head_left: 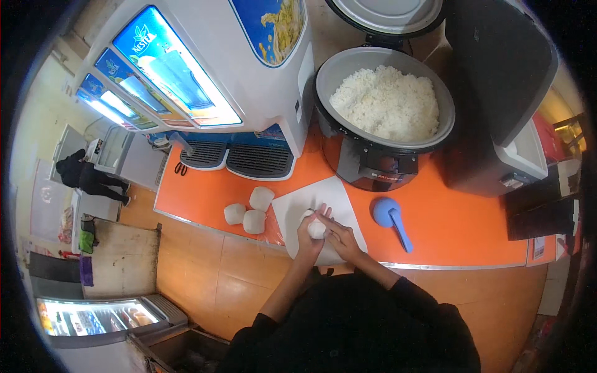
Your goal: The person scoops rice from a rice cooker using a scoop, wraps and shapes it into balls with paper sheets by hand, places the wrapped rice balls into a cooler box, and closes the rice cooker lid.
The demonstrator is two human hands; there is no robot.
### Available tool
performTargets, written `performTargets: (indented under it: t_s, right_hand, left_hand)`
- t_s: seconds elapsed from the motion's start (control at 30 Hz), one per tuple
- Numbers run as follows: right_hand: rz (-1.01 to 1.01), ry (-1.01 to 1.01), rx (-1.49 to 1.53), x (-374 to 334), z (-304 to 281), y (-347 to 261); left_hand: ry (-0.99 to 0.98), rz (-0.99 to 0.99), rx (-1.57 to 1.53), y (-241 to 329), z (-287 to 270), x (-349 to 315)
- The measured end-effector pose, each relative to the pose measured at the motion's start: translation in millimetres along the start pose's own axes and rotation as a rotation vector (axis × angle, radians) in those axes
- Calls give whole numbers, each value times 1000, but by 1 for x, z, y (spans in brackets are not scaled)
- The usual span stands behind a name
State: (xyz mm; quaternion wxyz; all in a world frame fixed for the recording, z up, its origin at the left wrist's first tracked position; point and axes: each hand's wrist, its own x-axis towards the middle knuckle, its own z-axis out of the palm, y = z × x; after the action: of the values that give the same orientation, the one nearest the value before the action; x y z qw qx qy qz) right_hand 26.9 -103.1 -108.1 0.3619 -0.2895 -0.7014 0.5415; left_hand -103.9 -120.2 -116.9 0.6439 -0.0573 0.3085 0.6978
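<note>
Between my two hands is a small white rounded bundle (316,230) that looks like a portion of rice wrapped in paper. My left hand (308,237) curls round its left side, and the fingers of my right hand (339,234) press its right side and top. Both hands are over a large white paper sheet (295,205) at the counter's near edge. Just left of the sheet sit several similar white wrapped bundles (254,221), one slightly behind the others. A blue measuring cup or scoop (387,213) lies right of the sheet, a blue handle pointing toward me.
On the orange counter (479,230), an open rice cooker (379,166) full of white rice (385,102) stands behind the sheet. A drink dispenser (261,93) is back left, a dark open-lidded box (479,165) right. Far left, a person (93,177) stands near a freezer.
</note>
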Motion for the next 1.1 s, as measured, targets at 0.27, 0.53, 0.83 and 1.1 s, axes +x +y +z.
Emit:
performTargets:
  t_s: [0.27, 0.53, 0.83, 1.1]
  right_hand:
    - [244, 711, -967, -57, -61, 5]
    - [12, 335, -711, -25, -28, 43]
    - [-92, 181, -768, 24, 41, 11]
    - [456, -300, 78, 33, 72, 4]
  left_hand:
    - [119, 181, 541, 29, -65, 9]
    - [348, 690, 1584, 50, -111, 15]
    - [450, 414, 1009, 63, -91, -29]
    - [220, 144, 1135, 75, -74, -52]
